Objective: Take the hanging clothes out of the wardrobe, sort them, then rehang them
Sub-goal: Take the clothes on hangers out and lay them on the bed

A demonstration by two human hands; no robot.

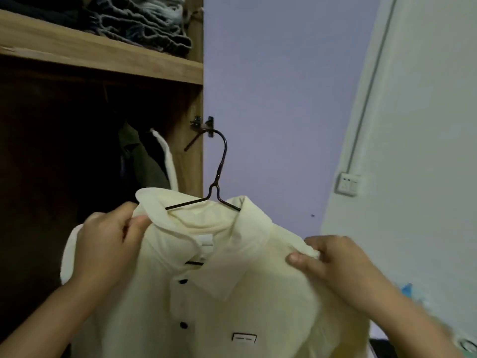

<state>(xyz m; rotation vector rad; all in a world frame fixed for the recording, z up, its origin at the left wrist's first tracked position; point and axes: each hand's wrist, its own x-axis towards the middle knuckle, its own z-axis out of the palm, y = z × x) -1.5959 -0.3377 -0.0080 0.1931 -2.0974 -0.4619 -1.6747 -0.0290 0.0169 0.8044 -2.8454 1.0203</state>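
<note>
A cream polo shirt (pixel 232 293) with dark buttons hangs on a black wire hanger (pixel 219 177) in front of me, just right of the open wardrobe (pixel 188 156). My left hand (pixel 108 244) pinches the shirt's left collar and shoulder. Over on the other side, my right hand (pixel 333 262) pinches the fabric at the right shoulder. The hanger's hook points left near a metal hinge (pixel 204 125) on the wardrobe's side panel; I cannot tell whether it rests on it. Dark garments (pixel 144 161) and a white drawstring hang inside the wardrobe.
A wooden shelf (pixel 103 58) above the hanging space carries folded dark clothes (pixel 139 24). A pale purple wall (pixel 278 99) stands to the right of the wardrobe, and a white wall with a switch plate (pixel 348 184) is at the far right.
</note>
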